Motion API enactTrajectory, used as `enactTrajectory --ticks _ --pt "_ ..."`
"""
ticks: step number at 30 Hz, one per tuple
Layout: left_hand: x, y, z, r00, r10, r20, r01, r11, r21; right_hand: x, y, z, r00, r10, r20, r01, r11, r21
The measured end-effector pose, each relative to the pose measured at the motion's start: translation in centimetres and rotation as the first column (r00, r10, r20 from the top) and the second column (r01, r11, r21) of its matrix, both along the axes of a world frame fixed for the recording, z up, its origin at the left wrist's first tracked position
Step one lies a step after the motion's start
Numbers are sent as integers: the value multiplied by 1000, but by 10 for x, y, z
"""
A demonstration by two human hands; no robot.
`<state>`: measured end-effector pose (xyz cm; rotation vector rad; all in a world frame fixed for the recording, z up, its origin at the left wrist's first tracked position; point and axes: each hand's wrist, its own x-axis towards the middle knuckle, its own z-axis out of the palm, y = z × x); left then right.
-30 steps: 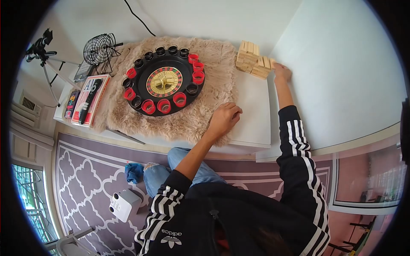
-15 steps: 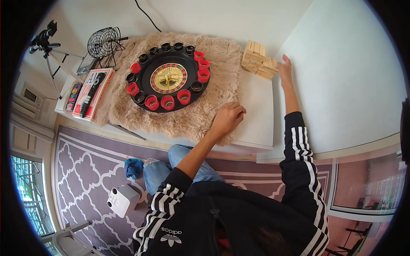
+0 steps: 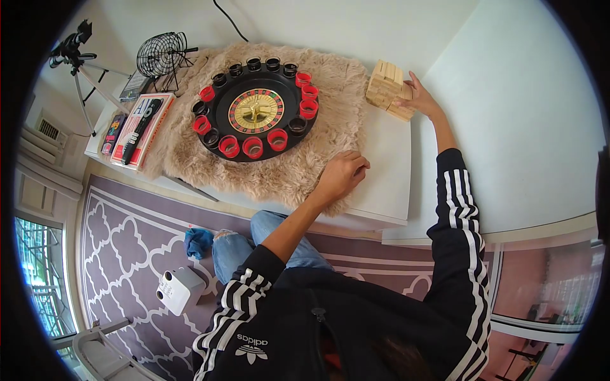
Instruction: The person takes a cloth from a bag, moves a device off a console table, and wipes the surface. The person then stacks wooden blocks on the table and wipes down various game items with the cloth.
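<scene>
My right hand (image 3: 424,101) is at the right end of the stacked wooden blocks (image 3: 385,86), thumb on the near side and fingers on the far side of the lower part. The stack is stepped, taller on the left, on the white cabinet (image 3: 386,174). Resting at the fur cover's (image 3: 333,82) right front edge, my left hand (image 3: 342,176) has curled fingers and no visible object. Left of it on the fur is a black roulette tray (image 3: 219,120) with a gold centre, ringed by red and black cups.
A wire cage (image 3: 162,56), a boxed card set (image 3: 143,133) with a black marker (image 3: 136,136), and a tripod (image 3: 79,60) stand at the left. On the patterned rug (image 3: 127,254) are a white box (image 3: 181,291) and blue cloth (image 3: 199,242).
My right hand has moved from beside the stack's right end to around it, thumb and fingers spread over the blocks. My left hand keeps its place. The view has shifted slightly.
</scene>
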<state>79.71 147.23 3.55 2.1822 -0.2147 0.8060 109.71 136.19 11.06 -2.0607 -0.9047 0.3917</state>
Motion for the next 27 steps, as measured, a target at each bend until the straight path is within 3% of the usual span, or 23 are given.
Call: enactTrajectory --ticks 1,3,6,9,13,15,17,19,20,21,22,23,24,26,27 --pt "0 0 1 1000 1 -2 -1 1000 -1 4 -4 -1 1000 1 -2 -1 1000 -1" --pt "-1 0 1 1000 2 -30 -2 1000 -2 11 -13 2 982 85 166 -66 991 -114" --pt "0 0 0 1000 3 -8 -3 1000 -9 20 -25 13 987 133 92 -105 960 -258" --pt "1 1 -2 1000 2 -4 -2 1000 8 23 -21 12 995 102 3 -99 970 -221" --pt "-5 -2 2 1000 -2 1 2 1000 19 14 -26 7 992 109 63 -97 979 -178" --pt "-33 -4 23 986 44 161 -60 994 96 0 -41 0 885 -163 437 195 980 -29" --pt "-81 9 21 956 195 218 -220 971 97 -62 -63 6 797 -402 450 325 915 240" --pt "-143 41 1 843 473 257 -501 863 54 -144 -78 -6 748 -621 234 516 766 384" --pt "-169 62 -8 667 707 235 -726 688 -7 -175 -93 -29 730 -664 162 584 729 356" --pt "-189 88 -20 463 884 60 -873 467 -141 -195 -112 -60 736 -614 285 540 786 300" --pt "-207 121 -33 307 949 -72 -915 274 -297 -224 -119 -76 730 -639 241 610 769 192" --pt "-226 154 -49 300 945 -134 -870 213 -445 -251 -118 -88 716 -669 202 669 739 75" --pt "-234 179 -55 370 921 -125 -712 194 -675 -262 -114 -101 723 -662 200 665 745 62" --pt "-238 208 -52 462 871 -168 -695 237 -679 -274 -106 -121 605 -782 -150 796 589 140" --pt "-236 217 -49 529 832 -169 -644 264 -718 -273 -102 -121 611 -778 -146 791 596 135"
